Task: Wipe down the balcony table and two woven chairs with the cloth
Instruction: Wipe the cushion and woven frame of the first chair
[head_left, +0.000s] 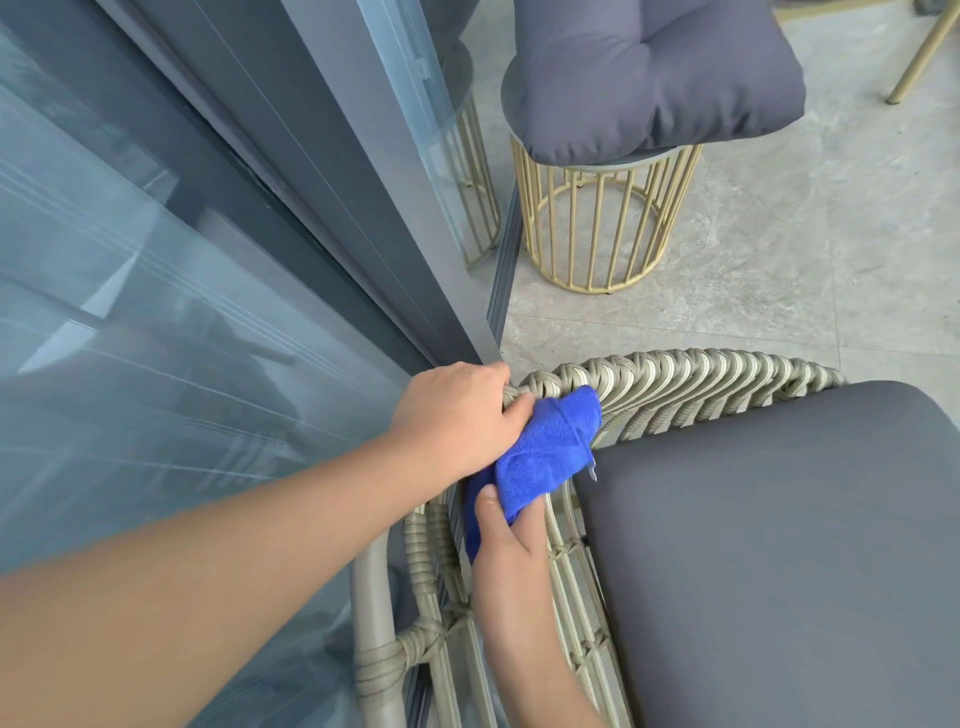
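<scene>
On the woven chair (675, 384) with its grey seat cushion (779, 545), the left hand (457, 415) and right hand (506, 540) both grip the blue cloth (545, 452) over the rim, and should probably follow the weave.

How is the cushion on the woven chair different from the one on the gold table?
The chair cushion is smooth and flat, set inside the woven chair rim. The table cushion is tufted and puffy, and it overhangs the round gold table. Both are dark grey fabric.
</scene>
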